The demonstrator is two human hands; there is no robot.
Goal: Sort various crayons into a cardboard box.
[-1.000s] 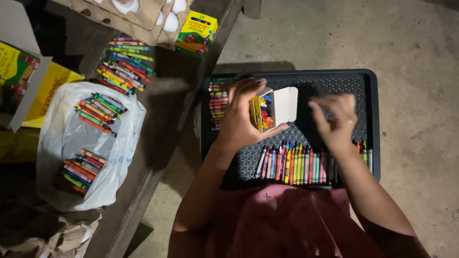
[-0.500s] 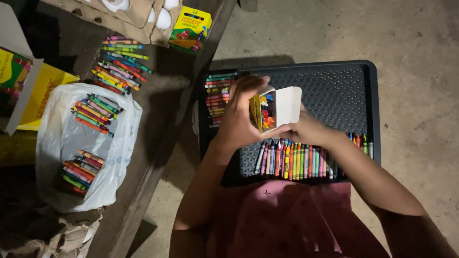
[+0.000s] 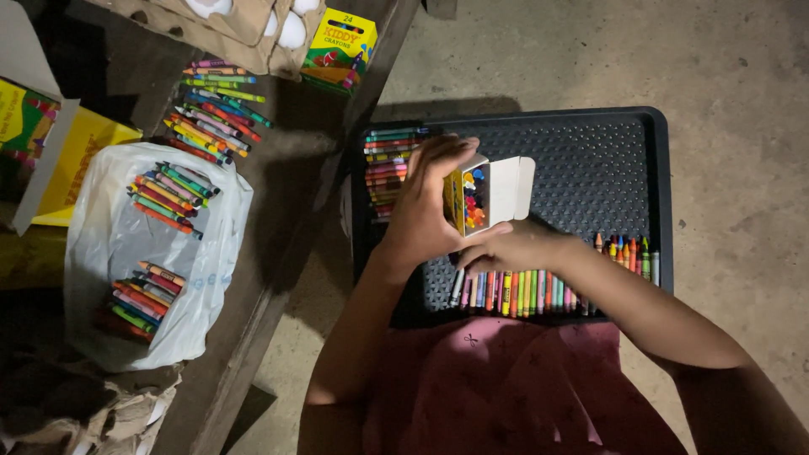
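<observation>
Left hand (image 3: 425, 206) grip closed around open crayon box (image 3: 472, 198); right hand (image 3: 514, 248), at 5 o'clock, grip indeterminate. Tilting box risks crayons spilling onto tray (image 3: 590, 160).

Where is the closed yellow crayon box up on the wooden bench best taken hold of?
Probably across the two long narrow sides of the closed crayon box, coming from above. It lies flat, broad face up, with a cardboard egg tray close on one side, so a top-down pinch looks least obstructed.

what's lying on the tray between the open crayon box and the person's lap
In the head view, a row of loose crayons lies side by side on the black tray, between the open crayon box and the lap. The right hand rests over its left part.
</observation>
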